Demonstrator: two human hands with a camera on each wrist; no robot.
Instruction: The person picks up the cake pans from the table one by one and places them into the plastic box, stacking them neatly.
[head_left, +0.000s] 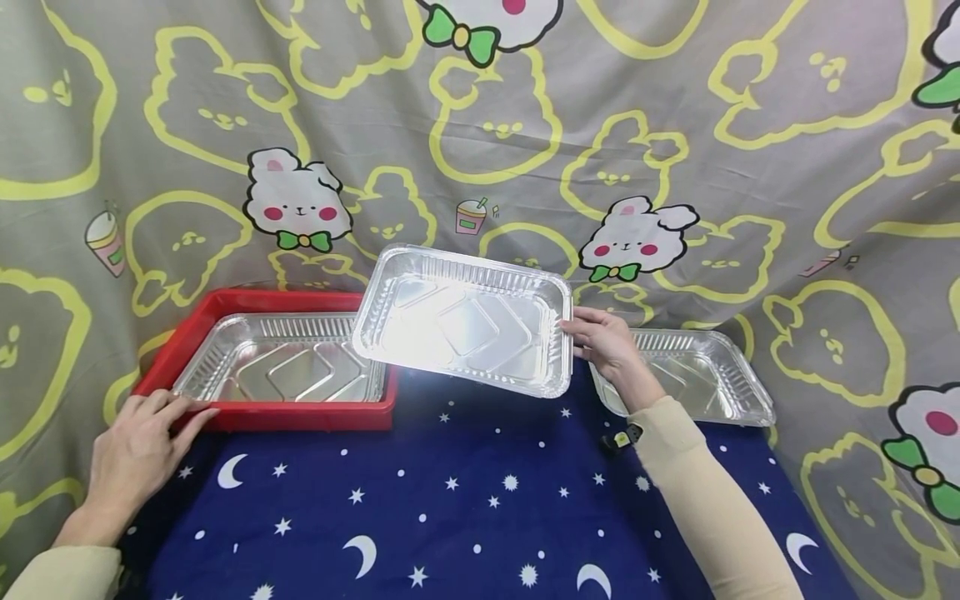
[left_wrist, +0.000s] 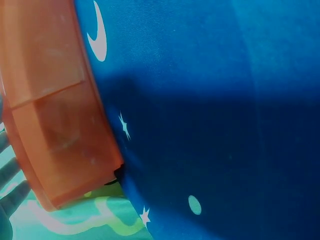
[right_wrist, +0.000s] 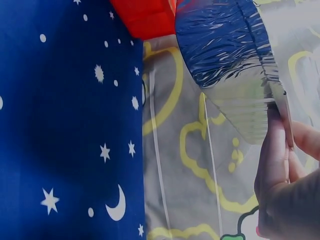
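My right hand [head_left: 611,343] pinches the right short side of a shiny foil pan [head_left: 468,327], raised and tilted above the table. In the right wrist view, the thumb and fingers hold that pan's edge [right_wrist: 270,65] between them. At the left, my left hand [head_left: 138,442] grips the near left corner of a red plastic tray [head_left: 300,416], thumb along the front rim. The left wrist view shows some of its fingers [left_wrist: 14,197] against the tray's outer side. Inside the red tray lies another foil pan [head_left: 300,367].
A third foil pan [head_left: 705,383] sits at the right, partly behind my right forearm. A dark blue cloth [head_left: 450,525] with white moons and stars covers the table. Close behind hangs a grey curtain [head_left: 375,125] with yellow outlines and cartoon rabbits.
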